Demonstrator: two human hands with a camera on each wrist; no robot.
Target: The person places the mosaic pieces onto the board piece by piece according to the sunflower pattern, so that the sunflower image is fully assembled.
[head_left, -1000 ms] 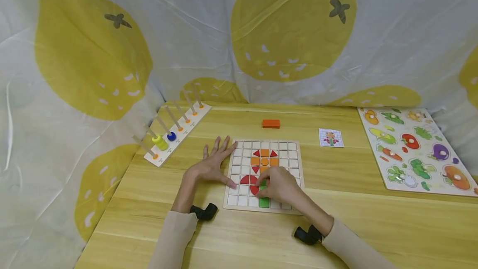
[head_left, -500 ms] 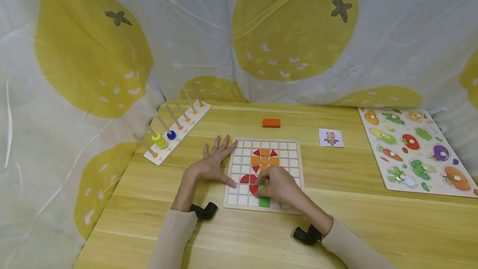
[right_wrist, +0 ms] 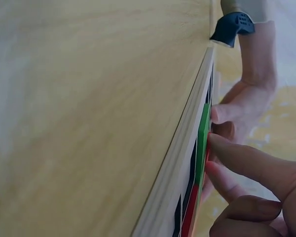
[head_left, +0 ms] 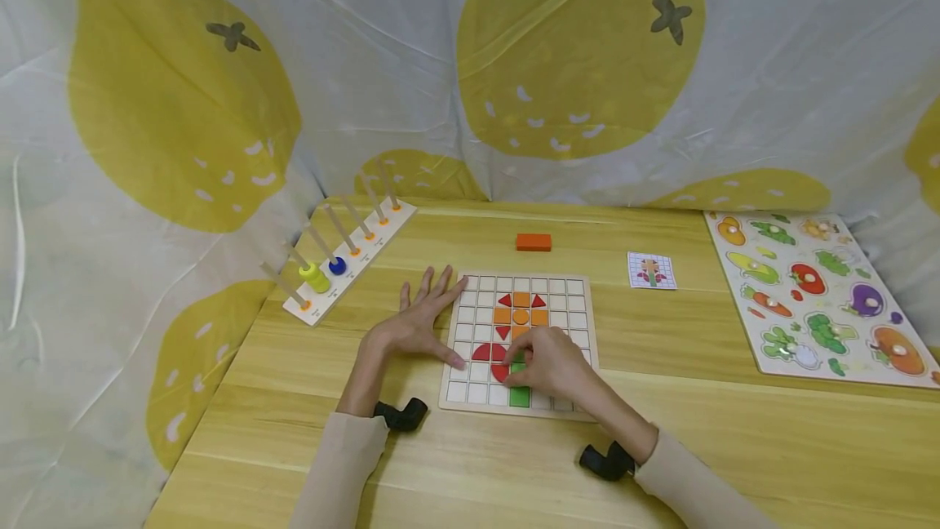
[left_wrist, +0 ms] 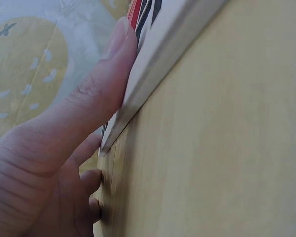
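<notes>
My left hand (head_left: pixel 411 329) spreads its fingers along the left side of a wooden grid board (head_left: pixel 456 393); in the left wrist view its thumb (left_wrist: pixel 101 76) presses the board's edge. Over the board's lower middle, my right hand (head_left: pixel 552 362) pinches a red rounded tile (head_left: pixel 498 372) between thumb and index finger, level with its cell. Below sits a green square tile (head_left: pixel 520 397); another green tile is partly covered by the hand. Orange squares, an orange circle (head_left: pixel 520 317) and red triangles (head_left: pixel 504 301) fill cells higher up. In the right wrist view, green tiles (right_wrist: pixel 202 143) lie beside the pinching fingertips.
An orange block (head_left: pixel 533 242) lies behind the board, with a small pattern card (head_left: pixel 650 271) to its right. A vegetable peg puzzle (head_left: pixel 815 300) lies far right. On the left stands a peg rack (head_left: pixel 348 264) with yellow and blue beads. A lemon-print curtain (head_left: pixel 573 47) borders the table.
Almost nothing moves. My right thumb and index finger shift very slightly at the red tile, while my left hand stays in place on the board's side.
</notes>
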